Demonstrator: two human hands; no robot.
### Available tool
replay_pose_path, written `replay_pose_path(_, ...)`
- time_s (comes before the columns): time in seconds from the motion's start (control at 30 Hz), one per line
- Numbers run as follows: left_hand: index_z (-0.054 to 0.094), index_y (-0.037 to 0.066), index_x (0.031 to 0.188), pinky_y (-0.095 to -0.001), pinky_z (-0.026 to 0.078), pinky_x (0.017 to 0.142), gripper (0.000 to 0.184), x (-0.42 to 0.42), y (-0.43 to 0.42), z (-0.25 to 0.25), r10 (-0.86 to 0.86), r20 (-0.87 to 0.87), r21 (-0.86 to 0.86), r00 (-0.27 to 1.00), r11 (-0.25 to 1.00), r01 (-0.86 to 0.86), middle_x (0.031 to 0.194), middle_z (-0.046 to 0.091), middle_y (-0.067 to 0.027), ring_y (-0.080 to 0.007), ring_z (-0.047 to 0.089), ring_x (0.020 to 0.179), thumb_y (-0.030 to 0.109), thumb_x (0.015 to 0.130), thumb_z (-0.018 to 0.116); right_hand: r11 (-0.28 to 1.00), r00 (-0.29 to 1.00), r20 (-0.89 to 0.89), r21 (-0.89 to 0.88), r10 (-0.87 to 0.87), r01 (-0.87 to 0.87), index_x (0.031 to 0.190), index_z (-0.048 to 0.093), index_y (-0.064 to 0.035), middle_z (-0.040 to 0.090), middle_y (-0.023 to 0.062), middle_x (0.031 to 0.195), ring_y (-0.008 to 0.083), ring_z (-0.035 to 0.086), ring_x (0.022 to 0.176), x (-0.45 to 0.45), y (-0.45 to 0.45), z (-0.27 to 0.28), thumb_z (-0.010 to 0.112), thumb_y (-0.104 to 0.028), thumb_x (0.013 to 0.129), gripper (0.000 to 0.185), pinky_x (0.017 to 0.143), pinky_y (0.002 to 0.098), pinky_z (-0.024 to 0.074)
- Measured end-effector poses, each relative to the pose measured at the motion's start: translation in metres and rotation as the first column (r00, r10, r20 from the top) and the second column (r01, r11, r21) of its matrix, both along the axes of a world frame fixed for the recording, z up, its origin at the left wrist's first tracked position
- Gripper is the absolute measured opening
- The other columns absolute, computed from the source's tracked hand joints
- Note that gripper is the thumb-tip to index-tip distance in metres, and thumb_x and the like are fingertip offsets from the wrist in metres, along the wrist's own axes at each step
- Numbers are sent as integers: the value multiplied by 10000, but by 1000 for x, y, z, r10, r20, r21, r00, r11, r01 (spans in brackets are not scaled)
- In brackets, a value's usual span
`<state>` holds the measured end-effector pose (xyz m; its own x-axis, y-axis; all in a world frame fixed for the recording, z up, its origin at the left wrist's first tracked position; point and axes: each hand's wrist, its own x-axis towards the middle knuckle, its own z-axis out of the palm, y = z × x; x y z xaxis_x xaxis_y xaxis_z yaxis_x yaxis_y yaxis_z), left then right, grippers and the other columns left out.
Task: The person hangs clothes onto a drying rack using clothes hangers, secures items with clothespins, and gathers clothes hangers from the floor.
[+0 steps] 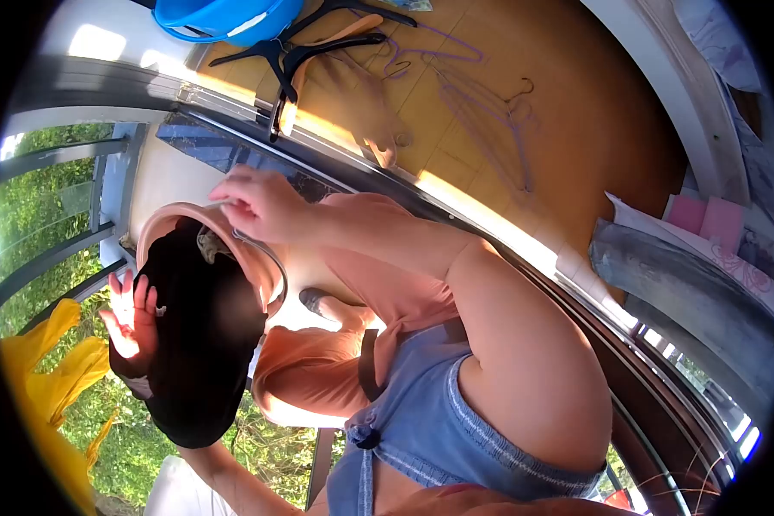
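Observation:
A pink bucket hangs tilted in front of my knees, a thin wire handle curving along its rim. My right hand is closed at that rim, with a small pale piece, seemingly part of the handle, between its fingers. A black garment drapes across the bucket's mouth and over my left forearm. Past the garment's edge shows my left hand, fingers outstretched and spread, lit by sun. A patterned bit of cloth lies inside the rim. The garment hides my left wrist.
Several hangers lie on the wooden floor, beside a blue basin. A sliding-door track divides it from the balcony. Yellow cloth hangs by the window railing. Grey fabric is at the right.

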<state>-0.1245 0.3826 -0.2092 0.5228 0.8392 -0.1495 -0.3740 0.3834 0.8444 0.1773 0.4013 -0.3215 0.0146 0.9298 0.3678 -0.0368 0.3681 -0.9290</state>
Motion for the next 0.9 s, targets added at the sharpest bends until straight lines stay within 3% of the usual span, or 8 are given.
replay_pose_path(0.03, 202, 96, 1352, -396, 264, 993, 580, -27, -12, -36, 31, -289, -85, 957, 995, -58, 1358, 297, -115, -263, 342, 1208, 446, 899, 300, 991, 989, 103, -69, -103, 111, 831, 588, -74, 572, 83, 788, 250, 577, 655, 28, 1, -29, 551, -65, 694, 142, 567, 325, 466)
replay_pose_path(0.13, 247, 73, 1333, -365, 283, 966, 540, -13, -50, -75, 81, -665, -246, 743, 915, -320, 1303, 368, -127, -255, 370, 1174, 354, 896, 393, 890, 820, 522, -225, -235, 397, 902, 597, -60, 603, 137, 836, 252, 599, 723, 112, -19, -126, 542, -75, 728, 183, 651, 307, 486)
replay_pose_path(0.27, 253, 70, 1329, -355, 284, 962, 534, -7, -40, -59, 103, -851, 7, 515, 983, -184, 1287, 384, -123, -247, 377, 1164, 328, 890, 413, 613, 639, 725, -388, -257, 688, 897, 602, -85, 611, 131, 817, 260, 603, 736, 207, -67, -213, 531, -125, 748, 170, 633, 331, 473)
replay_pose_path(0.4, 259, 66, 1325, -346, 286, 958, 529, -2, -24, -21, 297, -902, 309, 314, 951, -10, 1271, 400, -119, -239, 384, 1153, 302, 884, 433, 392, 520, 854, -470, -26, 791, 874, 599, -123, 623, 117, 802, 280, 604, 755, 259, -101, -238, 512, -187, 744, 170, 651, 379, 478)
replay_pose_path(0.57, 267, 61, 1320, -334, 288, 954, 525, 7, -25, -1, 389, -899, 413, 202, 906, 90, 1251, 419, -114, -229, 393, 1140, 270, 877, 457, 211, 507, 846, -532, 163, 820, 994, 567, -148, 576, 135, 983, 297, 545, 942, 285, -117, -238, 539, -175, 741, 256, 787, 383, 446)
replay_pose_path(0.63, 269, 60, 1319, -331, 288, 953, 525, 6, -25, -1, 387, -901, 411, 196, 906, 99, 1247, 423, -113, -227, 394, 1138, 263, 875, 462, 101, 341, 928, -357, 152, 928, 1077, 520, -175, 466, 124, 1173, 291, 432, 1094, 292, -125, -233, 558, -176, 720, 360, 886, 368, 384)
replay_pose_path(0.73, 286, 85, 1318, -262, 285, 931, 540, -5, -14, -6, 253, -869, 310, 425, 948, 68, 1228, 424, -70, -149, 378, 1118, 242, 845, 495, -34, 353, 886, -360, 302, 932, 1141, 456, -176, 380, 125, 1224, 301, 355, 1145, 317, -141, -251, 601, -170, 698, 465, 911, 387, 349)
replay_pose_path(0.9, 288, 94, 1319, -255, 292, 920, 533, -2, -17, -8, 283, -893, 295, 349, 955, -20, 1239, 407, -71, -144, 367, 1125, 245, 847, 484, 97, 299, 912, -337, 282, 937, 1125, 443, -135, 418, 144, 1157, 314, 383, 1110, 310, -130, -238, 617, -166, 694, 467, 879, 428, 363)
